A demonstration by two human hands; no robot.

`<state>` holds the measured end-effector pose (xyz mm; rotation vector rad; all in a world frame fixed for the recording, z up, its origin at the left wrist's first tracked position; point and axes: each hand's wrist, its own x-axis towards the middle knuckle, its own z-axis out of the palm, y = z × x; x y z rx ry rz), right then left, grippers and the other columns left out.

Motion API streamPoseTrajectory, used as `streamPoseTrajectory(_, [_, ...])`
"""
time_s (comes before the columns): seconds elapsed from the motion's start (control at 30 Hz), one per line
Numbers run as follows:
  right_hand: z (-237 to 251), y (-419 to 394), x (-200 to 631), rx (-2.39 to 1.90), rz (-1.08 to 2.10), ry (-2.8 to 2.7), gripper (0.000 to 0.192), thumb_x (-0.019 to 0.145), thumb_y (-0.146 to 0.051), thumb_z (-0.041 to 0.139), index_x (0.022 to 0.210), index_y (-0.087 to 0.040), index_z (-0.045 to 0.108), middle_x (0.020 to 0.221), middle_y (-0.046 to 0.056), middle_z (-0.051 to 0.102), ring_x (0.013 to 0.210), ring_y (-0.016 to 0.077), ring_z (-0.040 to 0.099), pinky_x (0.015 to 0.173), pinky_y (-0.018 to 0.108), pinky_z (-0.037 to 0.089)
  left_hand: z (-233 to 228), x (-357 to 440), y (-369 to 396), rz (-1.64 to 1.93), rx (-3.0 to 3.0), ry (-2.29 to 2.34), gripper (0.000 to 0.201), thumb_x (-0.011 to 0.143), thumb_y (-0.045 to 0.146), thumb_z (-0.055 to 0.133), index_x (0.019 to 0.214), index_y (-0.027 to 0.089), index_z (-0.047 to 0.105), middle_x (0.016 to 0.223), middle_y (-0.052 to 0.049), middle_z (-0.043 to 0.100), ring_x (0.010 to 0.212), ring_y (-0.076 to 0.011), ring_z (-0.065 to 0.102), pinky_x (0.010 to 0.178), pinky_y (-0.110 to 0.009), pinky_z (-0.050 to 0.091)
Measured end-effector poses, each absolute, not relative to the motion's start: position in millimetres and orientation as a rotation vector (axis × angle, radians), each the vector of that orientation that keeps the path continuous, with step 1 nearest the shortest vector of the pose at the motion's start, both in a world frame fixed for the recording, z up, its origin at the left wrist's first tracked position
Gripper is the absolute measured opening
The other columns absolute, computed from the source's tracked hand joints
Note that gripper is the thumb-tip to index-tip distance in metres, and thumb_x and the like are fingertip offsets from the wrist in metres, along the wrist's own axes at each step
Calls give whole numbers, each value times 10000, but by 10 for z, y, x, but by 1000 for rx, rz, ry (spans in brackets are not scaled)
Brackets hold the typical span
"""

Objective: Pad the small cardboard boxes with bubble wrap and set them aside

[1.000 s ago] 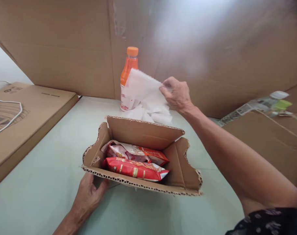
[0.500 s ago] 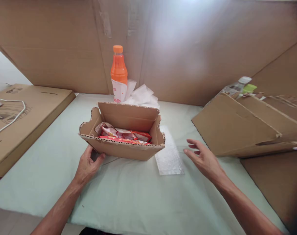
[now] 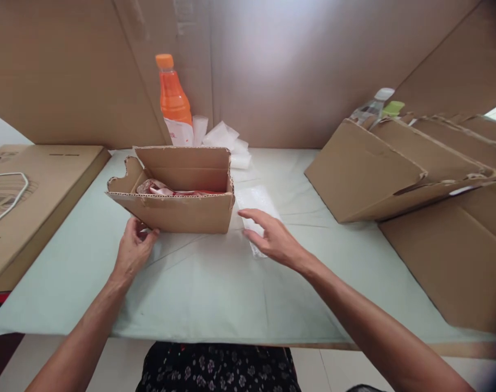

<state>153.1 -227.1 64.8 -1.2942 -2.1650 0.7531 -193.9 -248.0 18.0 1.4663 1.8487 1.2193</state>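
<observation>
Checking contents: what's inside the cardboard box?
Inside the cardboard box, red-and-white snack packets show just above the front wall. That wall hides how many there are and anything beneath.

The near wall of the cardboard box (image 3: 178,212) is hiding most of the red packets (image 3: 166,189) inside; only their tops are showing above its rim. The box is also covering the foot of the orange bottle (image 3: 172,100) and part of the white paper (image 3: 223,139) by the worktop's far edge. The right hand (image 3: 272,239) is blocking the near end of the plastic sheet (image 3: 253,198). The flat carton (image 3: 31,190) with the white cable (image 3: 6,198) is running off the left edge. The stacked cardboard (image 3: 435,179) is running off the right edge, and two bottle tops (image 3: 384,103) behind it are too blurred to read.
</observation>
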Motion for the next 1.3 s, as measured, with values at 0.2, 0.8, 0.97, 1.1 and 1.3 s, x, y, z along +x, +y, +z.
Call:
streamPoseTrajectory(0.2, [354, -2647, 2276, -1354, 117, -2599, 509, 851, -74, 481, 1322, -205, 622, 1412, 123, 618, 1299, 303, 573, 962, 497, 513, 134, -1634, -3291, 1174, 1719, 2002, 487, 908, 392, 599, 1360, 217, 550, 1364, -130, 603, 1215, -290, 600, 774, -353, 578])
streamPoseTrajectory(0.8, [486, -3390, 2010, -1241, 928, -2275, 228, 960, -331, 603, 1140, -233, 704, 1030, 34, 759, 931, 186, 690, 808, 327, 541, 128, -394, -3436, 985, 2381, 1041, 438, 909, 107, 570, 1341, 169, 532, 1121, -107, 724, 1047, -242, 660, 958, -438, 512])
streamPoseTrajectory(0.97, [455, -3551, 2109, -1250, 733, -2129, 514, 886, -427, 719, 1347, -238, 590, 1210, 90, 718, 1069, 233, 685, 863, 370, 564, 146, -376, -3421, 857, 2007, 1268, 350, 917, 187, 550, 1260, 164, 619, 1061, -81, 736, 853, -184, 657, 793, -330, 531])
streamPoseTrajectory(1.1, [486, -3650, 2015, -1094, 208, -2041, 337, 877, -135, 680, 1198, -212, 612, 1018, 63, 745, 928, 204, 687, 828, 371, 515, 208, -359, -3319, 752, 1796, 1430, 460, 911, 233, 524, 1361, 147, 567, 731, 18, 622, 584, -125, 509, 625, -271, 460])
streamPoseTrajectory(1.3, [249, -3532, 1785, -1081, -69, -2396, 266, 929, -148, 602, 1191, -178, 639, 1211, 87, 736, 1165, 281, 639, 956, 446, 447, 127, -323, -3256, 777, 1864, 1455, 506, 946, 236, 497, 1443, 139, 469, 801, -7, 641, 669, -149, 575, 677, -300, 500])
